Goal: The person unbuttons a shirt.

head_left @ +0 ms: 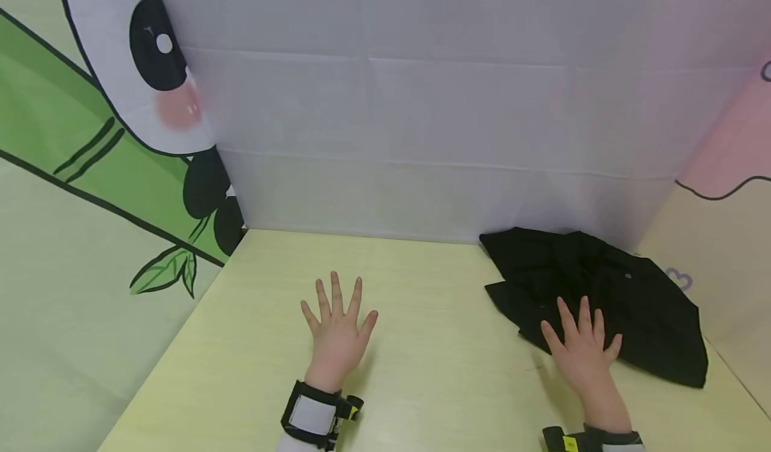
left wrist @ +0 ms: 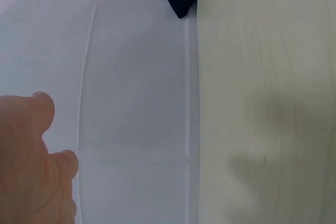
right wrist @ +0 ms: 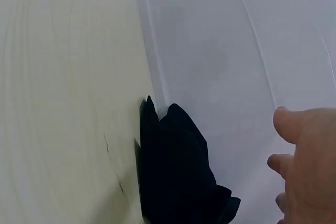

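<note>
With fingers spread and straight, my left hand (head_left: 337, 338) hovers over the pale wooden table (head_left: 421, 345), holding nothing. My right hand (head_left: 584, 355) is also spread, its fingertips overlapping the near edge of a crumpled black cloth (head_left: 626, 305) in the head view. The right wrist view shows a gap between the cloth (right wrist: 176, 171) and the right hand (right wrist: 315, 166), so they are apart. What kind of cloth item it is cannot be told. In the left wrist view the thumb and some fingers of the left hand (left wrist: 31, 161) appear at the left edge.
A white sheet (head_left: 421, 117) hangs behind the table's far edge. Printed fabric with a green leaf pattern (head_left: 60, 104) covers the left side, and pink and cream fabric (head_left: 723, 238) the right. The black cloth lies at the far right corner. Both wrists wear black straps (head_left: 313, 415).
</note>
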Demonstrator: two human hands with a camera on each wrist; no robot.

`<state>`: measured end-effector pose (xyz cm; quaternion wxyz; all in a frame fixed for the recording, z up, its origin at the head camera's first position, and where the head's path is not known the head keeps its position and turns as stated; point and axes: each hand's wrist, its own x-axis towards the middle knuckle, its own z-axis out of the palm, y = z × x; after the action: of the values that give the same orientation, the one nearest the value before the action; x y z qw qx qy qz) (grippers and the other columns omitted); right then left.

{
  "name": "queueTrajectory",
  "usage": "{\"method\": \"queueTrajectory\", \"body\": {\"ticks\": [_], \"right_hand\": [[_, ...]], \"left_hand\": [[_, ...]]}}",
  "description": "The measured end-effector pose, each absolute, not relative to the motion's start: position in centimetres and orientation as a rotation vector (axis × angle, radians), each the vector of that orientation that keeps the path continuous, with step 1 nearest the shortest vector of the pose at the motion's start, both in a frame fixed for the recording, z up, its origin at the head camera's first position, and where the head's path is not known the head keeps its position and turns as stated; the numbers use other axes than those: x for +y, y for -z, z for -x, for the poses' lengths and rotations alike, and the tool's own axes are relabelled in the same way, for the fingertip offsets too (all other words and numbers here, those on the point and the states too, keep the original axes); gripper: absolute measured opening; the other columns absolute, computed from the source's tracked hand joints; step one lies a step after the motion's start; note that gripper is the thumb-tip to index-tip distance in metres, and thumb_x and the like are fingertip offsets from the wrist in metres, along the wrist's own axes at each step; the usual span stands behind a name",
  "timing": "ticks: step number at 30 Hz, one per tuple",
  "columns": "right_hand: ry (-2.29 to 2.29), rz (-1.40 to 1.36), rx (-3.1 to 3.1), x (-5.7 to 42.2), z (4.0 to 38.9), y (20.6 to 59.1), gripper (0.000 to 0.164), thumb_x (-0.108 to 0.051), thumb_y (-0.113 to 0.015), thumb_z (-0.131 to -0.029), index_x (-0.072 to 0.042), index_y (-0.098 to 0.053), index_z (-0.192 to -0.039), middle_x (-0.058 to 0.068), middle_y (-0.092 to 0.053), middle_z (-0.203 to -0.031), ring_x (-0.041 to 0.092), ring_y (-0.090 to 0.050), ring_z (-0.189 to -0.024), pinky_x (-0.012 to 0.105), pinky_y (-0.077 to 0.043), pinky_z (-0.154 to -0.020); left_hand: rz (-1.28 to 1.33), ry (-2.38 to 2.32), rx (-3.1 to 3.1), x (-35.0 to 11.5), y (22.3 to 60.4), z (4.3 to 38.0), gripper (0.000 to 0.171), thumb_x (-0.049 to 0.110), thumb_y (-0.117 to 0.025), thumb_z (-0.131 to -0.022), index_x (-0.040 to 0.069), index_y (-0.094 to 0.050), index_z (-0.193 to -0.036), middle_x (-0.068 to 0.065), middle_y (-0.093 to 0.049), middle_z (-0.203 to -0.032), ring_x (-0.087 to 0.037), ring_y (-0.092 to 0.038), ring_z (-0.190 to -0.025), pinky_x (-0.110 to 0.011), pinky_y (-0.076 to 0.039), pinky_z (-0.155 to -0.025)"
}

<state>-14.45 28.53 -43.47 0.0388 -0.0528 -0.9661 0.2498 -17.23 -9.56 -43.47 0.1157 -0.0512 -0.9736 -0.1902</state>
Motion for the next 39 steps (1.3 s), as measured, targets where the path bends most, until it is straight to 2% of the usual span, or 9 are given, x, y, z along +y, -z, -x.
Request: {"method": "queueTrajectory", "body": {"ticks": [8,17,20,25,33,39], "right_hand": [[-0.89,0.322,-2.938,32.0,16.4,43.9,0.075,-0.055,-0.029,-0.096,-0.009,-0.004,-0.149,0.031,0.022,-0.147,0.057,0.017,-0.132,0.078,0.014,-0.09],[-0.979,0.607,-3.01,35.6,19.8,44.2,0.09,-0.067,-0.025,-0.089,-0.011,0.015,-0.147,0.034,0.037,-0.138,0.068,0.023,-0.121,0.08,0.013,-0.088],[-0.98,0.65,-3.058,36.3,20.5,44.5,0.093,-0.069,-0.026,-0.088,-0.011,0.018,-0.145,0.036,0.038,-0.136,0.07,0.023,-0.119,0.081,0.012,-0.088],[-0.935,0.679,-3.091,36.8,21.1,44.9,0.094,-0.069,-0.028,-0.087,-0.01,0.019,-0.145,0.041,0.034,-0.135,0.072,0.021,-0.117,0.081,0.008,-0.089],[-0.908,0.681,-3.126,36.9,21.3,45.5,0.095,-0.07,-0.028,-0.087,-0.009,0.016,-0.145,0.042,0.032,-0.136,0.072,0.019,-0.118,0.083,0.0,-0.089],[-0.916,0.663,-3.147,37.3,21.5,45.8,0.093,-0.068,-0.027,-0.088,-0.008,0.014,-0.146,0.041,0.033,-0.135,0.071,0.02,-0.118,0.083,-0.001,-0.087]], "left_hand": [[0.161,0.557,-2.829,-9.5,43.5,17.2,0.064,0.048,-0.041,-0.095,0.019,-0.022,-0.149,-0.021,0.002,-0.155,-0.045,0.011,-0.141,-0.07,0.005,-0.104],[0.176,0.567,-2.802,-9.5,43.6,17.0,0.063,0.047,-0.042,-0.095,0.017,-0.025,-0.148,-0.023,-0.002,-0.155,-0.047,0.007,-0.14,-0.072,0.003,-0.103],[0.17,0.564,-2.823,-9.5,43.8,17.1,0.064,0.048,-0.041,-0.095,0.019,-0.021,-0.149,-0.021,0.003,-0.155,-0.045,0.011,-0.14,-0.071,0.005,-0.103],[0.166,0.565,-2.846,-9.5,43.9,17.2,0.065,0.05,-0.038,-0.095,0.021,-0.018,-0.149,-0.018,0.008,-0.156,-0.043,0.015,-0.14,-0.07,0.008,-0.104],[0.165,0.562,-2.846,-9.5,43.9,17.1,0.065,0.05,-0.039,-0.095,0.021,-0.019,-0.149,-0.018,0.008,-0.155,-0.044,0.014,-0.14,-0.07,0.006,-0.104],[0.172,0.558,-2.843,-9.5,43.9,17.3,0.065,0.051,-0.038,-0.095,0.021,-0.019,-0.149,-0.018,0.007,-0.156,-0.043,0.015,-0.14,-0.07,0.006,-0.103]]}}
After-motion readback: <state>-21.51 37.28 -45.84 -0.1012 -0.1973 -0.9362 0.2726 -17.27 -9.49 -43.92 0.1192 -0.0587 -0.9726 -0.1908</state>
